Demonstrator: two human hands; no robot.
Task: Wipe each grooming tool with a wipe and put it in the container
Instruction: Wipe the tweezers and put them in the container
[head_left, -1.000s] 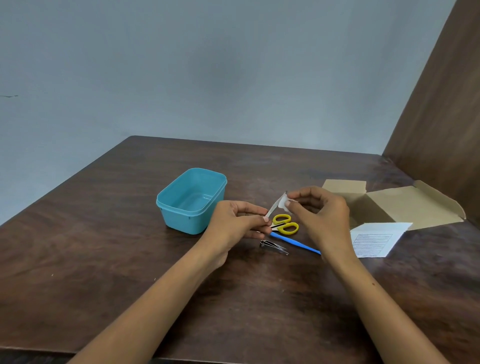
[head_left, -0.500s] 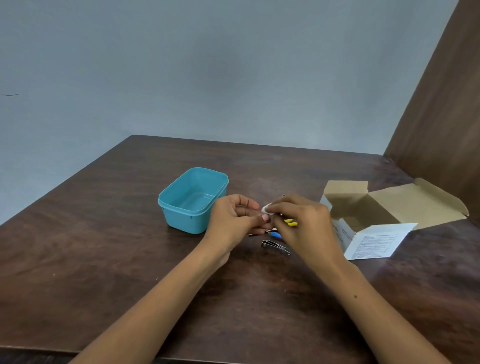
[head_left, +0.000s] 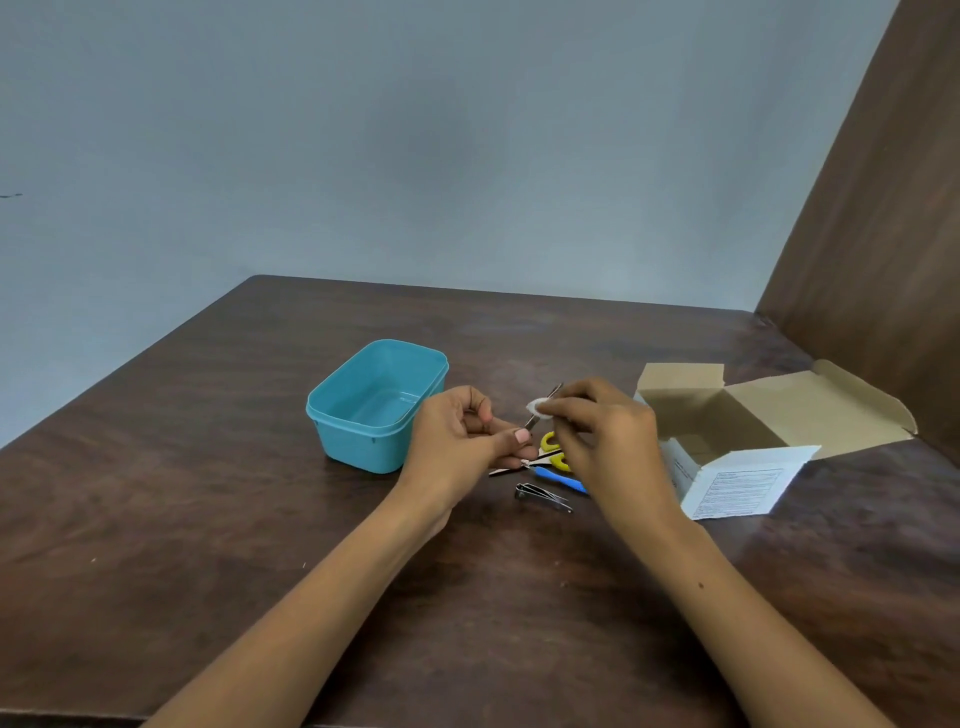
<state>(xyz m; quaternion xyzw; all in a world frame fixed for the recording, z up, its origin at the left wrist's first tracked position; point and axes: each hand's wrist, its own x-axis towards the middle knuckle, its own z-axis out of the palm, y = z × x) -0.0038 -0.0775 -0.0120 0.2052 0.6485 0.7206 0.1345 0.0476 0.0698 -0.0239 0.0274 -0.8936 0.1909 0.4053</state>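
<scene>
- A thin metal tool (head_left: 543, 412) was held above the table (head_left: 208, 493), its long axis slanting up and away to the right.
- The left hand (head_left: 462, 441) pinched its lower end.
- The right hand (head_left: 597, 431) pinched a white wipe (head_left: 537, 406) around the shaft, nearer the free tip.
- The teal container (head_left: 374, 405) stood empty just left of the left hand.
- Scissors (head_left: 550, 452), a blue tool (head_left: 561, 479) and nail clippers (head_left: 543, 496) lay below, seemingly unwiped.

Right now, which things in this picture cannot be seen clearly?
Head view only:
- Thin metal tool: its lower end hidden by the left hand; its kind is too small to tell.
- Yellow-handled scissors and blue-handled tool: partly covered by the right hand.
- White printed leaflet: text too small.
- Open cardboard box: near wall hides its floor.
</scene>
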